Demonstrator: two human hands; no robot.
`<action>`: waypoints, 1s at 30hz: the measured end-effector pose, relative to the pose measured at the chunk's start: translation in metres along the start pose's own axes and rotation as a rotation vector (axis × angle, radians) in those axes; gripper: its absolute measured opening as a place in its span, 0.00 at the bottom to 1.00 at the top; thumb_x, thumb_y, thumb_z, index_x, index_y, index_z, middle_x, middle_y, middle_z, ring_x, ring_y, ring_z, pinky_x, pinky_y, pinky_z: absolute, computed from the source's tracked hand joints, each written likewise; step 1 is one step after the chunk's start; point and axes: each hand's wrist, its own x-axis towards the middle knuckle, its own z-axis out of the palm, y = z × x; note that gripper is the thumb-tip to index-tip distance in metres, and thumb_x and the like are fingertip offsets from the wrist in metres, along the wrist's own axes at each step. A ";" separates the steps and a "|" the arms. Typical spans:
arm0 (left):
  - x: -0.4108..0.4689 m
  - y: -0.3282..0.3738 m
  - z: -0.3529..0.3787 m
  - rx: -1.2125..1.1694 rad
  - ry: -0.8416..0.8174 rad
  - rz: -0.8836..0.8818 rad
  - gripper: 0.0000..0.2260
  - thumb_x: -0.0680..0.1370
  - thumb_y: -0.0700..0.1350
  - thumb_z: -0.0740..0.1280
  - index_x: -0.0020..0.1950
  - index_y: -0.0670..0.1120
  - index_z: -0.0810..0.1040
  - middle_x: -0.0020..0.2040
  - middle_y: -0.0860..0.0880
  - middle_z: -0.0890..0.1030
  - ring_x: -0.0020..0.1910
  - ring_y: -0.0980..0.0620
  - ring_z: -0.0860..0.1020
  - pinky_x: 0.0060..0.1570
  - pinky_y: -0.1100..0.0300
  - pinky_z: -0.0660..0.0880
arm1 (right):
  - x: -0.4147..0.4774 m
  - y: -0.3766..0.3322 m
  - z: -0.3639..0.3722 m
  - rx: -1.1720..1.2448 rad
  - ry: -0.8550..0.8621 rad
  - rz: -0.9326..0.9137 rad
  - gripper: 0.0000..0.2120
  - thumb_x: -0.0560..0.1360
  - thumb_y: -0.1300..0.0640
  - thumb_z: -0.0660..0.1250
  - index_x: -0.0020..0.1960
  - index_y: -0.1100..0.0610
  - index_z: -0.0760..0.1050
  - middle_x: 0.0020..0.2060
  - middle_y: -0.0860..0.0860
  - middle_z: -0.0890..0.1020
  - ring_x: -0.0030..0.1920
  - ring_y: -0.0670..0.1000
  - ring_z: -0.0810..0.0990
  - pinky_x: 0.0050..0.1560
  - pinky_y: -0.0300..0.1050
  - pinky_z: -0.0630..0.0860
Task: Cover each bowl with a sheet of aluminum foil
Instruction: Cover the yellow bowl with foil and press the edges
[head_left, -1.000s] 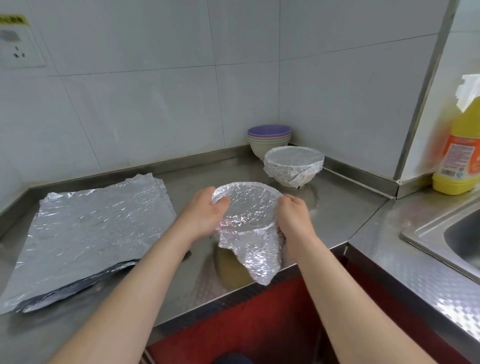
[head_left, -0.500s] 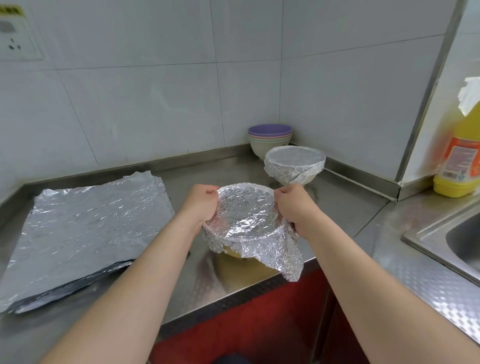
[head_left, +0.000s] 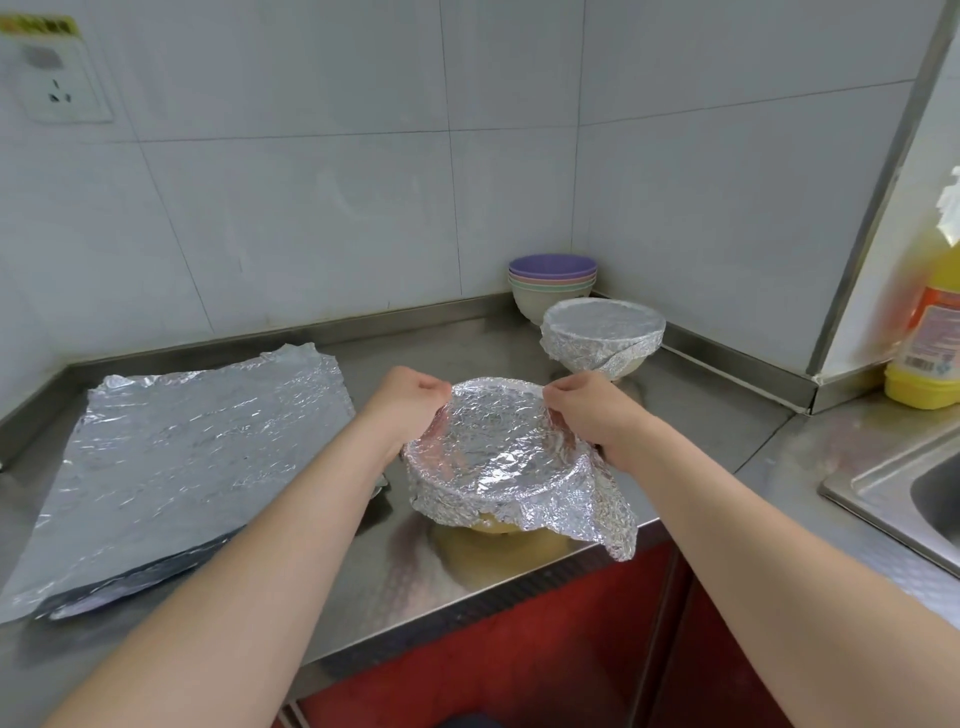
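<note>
Steel surface (head_left: 701, 431): runs along a tiled corner, with a sink (head_left: 883, 483) at its right end.
Stack of foil sheets (head_left: 182, 467): lies flat on the left part, crinkled.
Foil sheet (head_left: 498, 447): draped over a yellow bowl (head_left: 493, 527) near the front edge, tilted toward the camera. One loose corner hangs at front right. Whether the bowl's base touches the surface cannot be told.
Left hand (head_left: 410, 410): fingers (head_left: 436, 387) curled, pinching the foil at the rim's far left.
Right hand (head_left: 592, 415): fingers (head_left: 563, 397) curled, pinching the foil at the far right.
Covered bowl (head_left: 602, 332): stands behind, wrapped in foil.
Stacked bowls (head_left: 551, 275): in the corner, uncovered, purple on top.
Yellow bottle (head_left: 930, 322): far right, blurred.
</note>
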 end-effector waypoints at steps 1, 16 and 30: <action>0.000 -0.001 0.003 -0.005 0.003 0.017 0.17 0.81 0.42 0.60 0.32 0.44 0.74 0.28 0.44 0.74 0.26 0.51 0.69 0.37 0.62 0.68 | 0.002 0.001 0.000 -0.005 -0.003 0.000 0.19 0.82 0.58 0.56 0.59 0.75 0.70 0.29 0.55 0.65 0.27 0.48 0.59 0.30 0.42 0.58; -0.076 0.004 0.017 0.356 0.180 0.612 0.11 0.79 0.49 0.61 0.50 0.50 0.83 0.50 0.55 0.83 0.52 0.54 0.79 0.55 0.57 0.75 | -0.068 0.069 -0.041 0.392 -0.264 -0.098 0.41 0.65 0.47 0.77 0.74 0.44 0.63 0.70 0.38 0.69 0.66 0.40 0.72 0.66 0.50 0.72; -0.095 -0.010 0.068 0.396 0.342 0.772 0.10 0.75 0.53 0.64 0.40 0.51 0.81 0.36 0.55 0.81 0.37 0.53 0.79 0.33 0.54 0.76 | -0.067 0.052 0.034 0.240 0.386 -0.197 0.07 0.72 0.60 0.63 0.38 0.55 0.79 0.24 0.45 0.74 0.29 0.47 0.68 0.33 0.43 0.67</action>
